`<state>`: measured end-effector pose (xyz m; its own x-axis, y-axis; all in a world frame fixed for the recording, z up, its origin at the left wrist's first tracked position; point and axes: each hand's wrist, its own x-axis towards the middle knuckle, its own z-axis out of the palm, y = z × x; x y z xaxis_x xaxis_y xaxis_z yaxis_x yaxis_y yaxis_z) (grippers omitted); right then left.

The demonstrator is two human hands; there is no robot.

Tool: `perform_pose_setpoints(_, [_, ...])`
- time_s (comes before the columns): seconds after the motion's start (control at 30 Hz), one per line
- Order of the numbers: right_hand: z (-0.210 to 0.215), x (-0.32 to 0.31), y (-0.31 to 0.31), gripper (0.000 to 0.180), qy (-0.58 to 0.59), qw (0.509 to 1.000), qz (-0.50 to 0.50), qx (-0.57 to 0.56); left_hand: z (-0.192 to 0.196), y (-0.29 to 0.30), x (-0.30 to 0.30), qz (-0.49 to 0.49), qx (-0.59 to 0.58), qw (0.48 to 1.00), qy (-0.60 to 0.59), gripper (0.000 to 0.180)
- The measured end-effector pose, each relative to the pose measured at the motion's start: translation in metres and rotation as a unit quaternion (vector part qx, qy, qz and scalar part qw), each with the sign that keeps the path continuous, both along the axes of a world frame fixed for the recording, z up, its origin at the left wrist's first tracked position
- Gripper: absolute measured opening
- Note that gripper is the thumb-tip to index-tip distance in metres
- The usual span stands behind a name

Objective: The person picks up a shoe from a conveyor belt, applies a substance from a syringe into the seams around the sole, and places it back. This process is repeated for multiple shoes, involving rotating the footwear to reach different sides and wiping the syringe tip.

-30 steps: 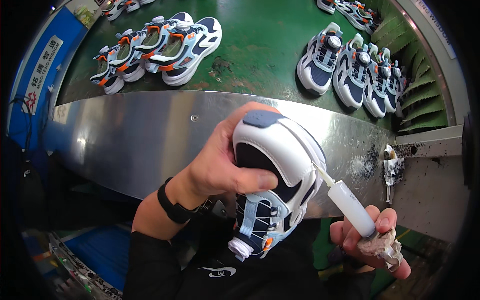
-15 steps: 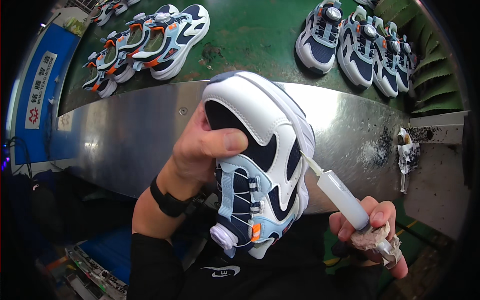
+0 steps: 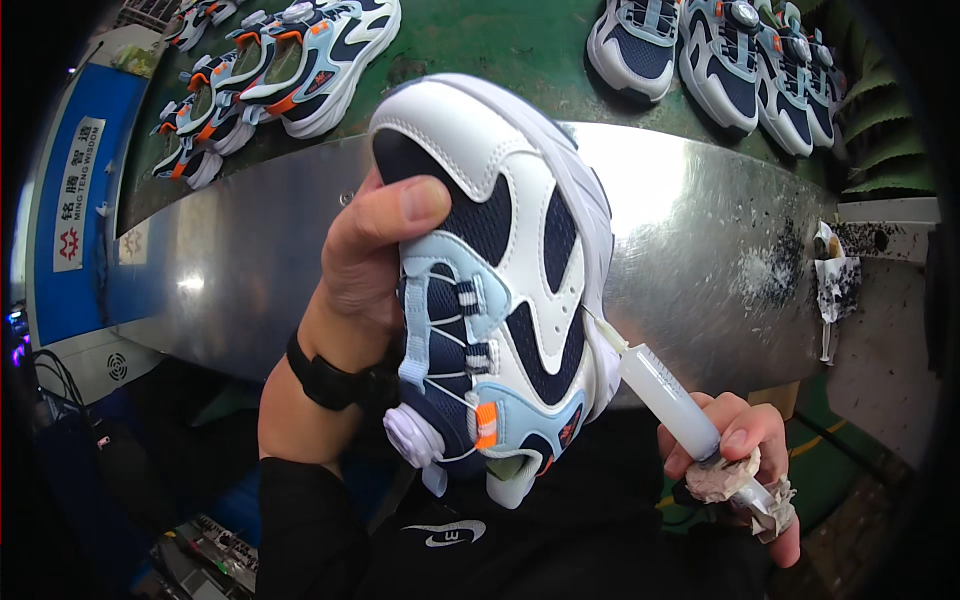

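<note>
Apparently, the syringe nozzle [image 3: 609,335] touches the sole edge [image 3: 595,240].

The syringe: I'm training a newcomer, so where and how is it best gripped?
Probably at the rear of the syringe, near the crumpled wrap, coming from the lower right, where the right hand holds it. The thin nozzle points up and left at the shoe, so this should keep fingers clear of it; the straight barrel suits curled fingers.
</note>
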<state>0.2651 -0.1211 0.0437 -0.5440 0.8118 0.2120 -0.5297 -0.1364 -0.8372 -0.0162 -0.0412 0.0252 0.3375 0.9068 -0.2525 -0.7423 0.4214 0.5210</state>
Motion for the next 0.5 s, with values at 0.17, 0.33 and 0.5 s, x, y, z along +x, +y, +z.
perform_pose_setpoints(0.17, [0.0,0.009,-0.007,0.086,-0.036,0.998,0.044,0.0,-0.006,0.007,-0.005,-0.014,0.015,0.998,-0.067,0.042])
perform_pose_setpoints(0.33, [0.0,0.015,-0.019,0.084,-0.036,0.999,0.027,-0.005,-0.012,0.014,-0.005,-0.054,0.061,0.992,-0.091,0.04])
perform_pose_setpoints(0.5, [0.0,0.019,-0.028,0.083,-0.036,0.998,0.033,-0.035,-0.011,0.009,-0.003,-0.011,0.002,0.996,-0.085,0.038])
